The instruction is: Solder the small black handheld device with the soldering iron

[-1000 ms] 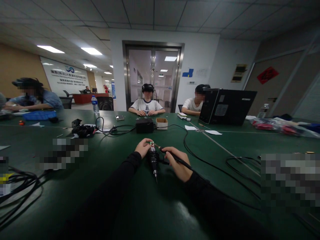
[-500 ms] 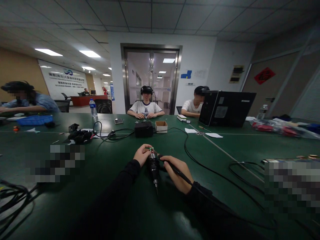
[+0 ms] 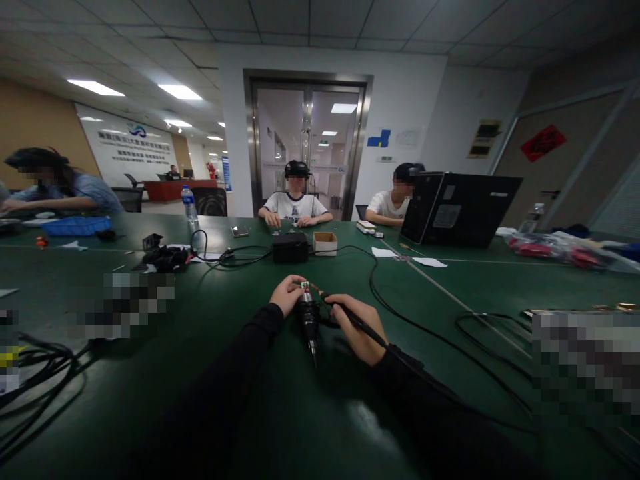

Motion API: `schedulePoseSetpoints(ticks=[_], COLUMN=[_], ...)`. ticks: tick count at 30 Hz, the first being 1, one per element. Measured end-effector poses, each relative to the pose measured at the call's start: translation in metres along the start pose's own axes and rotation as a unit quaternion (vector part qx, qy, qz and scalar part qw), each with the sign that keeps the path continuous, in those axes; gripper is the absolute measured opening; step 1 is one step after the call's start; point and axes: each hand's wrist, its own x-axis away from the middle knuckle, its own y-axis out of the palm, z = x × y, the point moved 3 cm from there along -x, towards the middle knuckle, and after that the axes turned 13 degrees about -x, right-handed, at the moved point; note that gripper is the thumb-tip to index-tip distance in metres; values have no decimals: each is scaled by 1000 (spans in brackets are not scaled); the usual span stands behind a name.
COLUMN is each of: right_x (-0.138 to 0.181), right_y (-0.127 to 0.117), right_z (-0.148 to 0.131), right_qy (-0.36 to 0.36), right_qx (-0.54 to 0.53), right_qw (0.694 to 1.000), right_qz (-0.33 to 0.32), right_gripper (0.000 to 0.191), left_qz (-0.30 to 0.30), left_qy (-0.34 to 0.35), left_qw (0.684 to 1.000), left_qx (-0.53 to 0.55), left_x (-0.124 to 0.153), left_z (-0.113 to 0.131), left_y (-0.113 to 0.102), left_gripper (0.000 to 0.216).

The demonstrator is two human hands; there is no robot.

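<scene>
My left hand (image 3: 287, 296) is closed in a pinch at a small green circuit board (image 3: 305, 285). The board is at the top end of a black tapered tool (image 3: 310, 325), which has a silver collar and a thin metal tip pointing back toward me. My right hand (image 3: 361, 328) grips a soldering iron (image 3: 326, 297) like a pen. Its slim metal end slants up and left to beside the board; whether it touches cannot be made out. A black cable runs from the iron along my right sleeve.
Ahead on the green table (image 3: 240, 400) are a black box (image 3: 290, 247) and an open carton (image 3: 325, 245). Cables (image 3: 395, 303) curve along the right. A black computer case (image 3: 457, 210) stands at the back right. Other people sit across the table and at the far left.
The camera view has shifted slightly, moving the scene up. The iron's metal end now shows more clearly to the right of the board. The person opposite has moved their hands apart.
</scene>
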Motion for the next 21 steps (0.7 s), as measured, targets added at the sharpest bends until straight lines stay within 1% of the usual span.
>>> schedulePoseSetpoints(ticks=[4, 12, 21], right_x=[0, 2, 2], right_y=[0, 4, 4], right_z=[3, 10, 10], right_qy=[-2, 21, 26], right_qx=[1, -21, -24], right_qw=[1000, 1000, 999], right_qz=[0, 3, -6], right_gripper=[23, 23, 24], left_qz=[4, 5, -6], left_qy=[3, 14, 9], left_qw=[1000, 1000, 1000], left_qx=[2, 15, -16], left_x=[-1, 0, 0], left_z=[-1, -2, 0], left_y=[0, 0, 0], left_gripper=[19, 20, 19])
